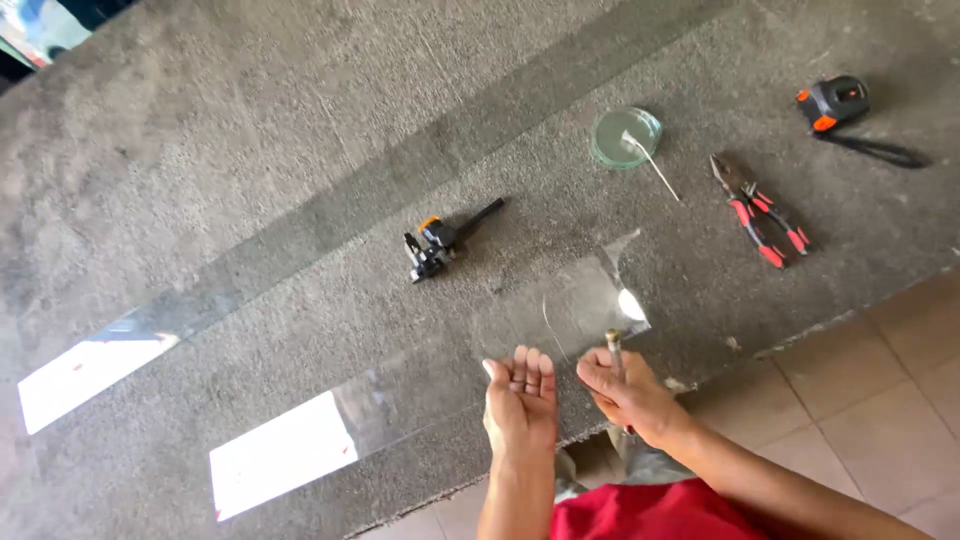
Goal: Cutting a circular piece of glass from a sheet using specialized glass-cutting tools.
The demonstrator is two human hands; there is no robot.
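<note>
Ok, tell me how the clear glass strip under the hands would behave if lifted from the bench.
The glass strip looks thin, rigid and long, so probably fragile and awkward lifted at one end. Its glossy surface suggests slipperiness. The right hand holds a small tool at its edge; the left hand rests open.

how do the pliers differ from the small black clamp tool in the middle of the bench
The pliers have red handles and lie far right, jaws pointing up-left. The black clamp tool has an orange spot and one straight dark handle, and lies nearer the glass strip. The pliers look longer. Both rest flat on the grey bench, untouched by either hand.
</note>
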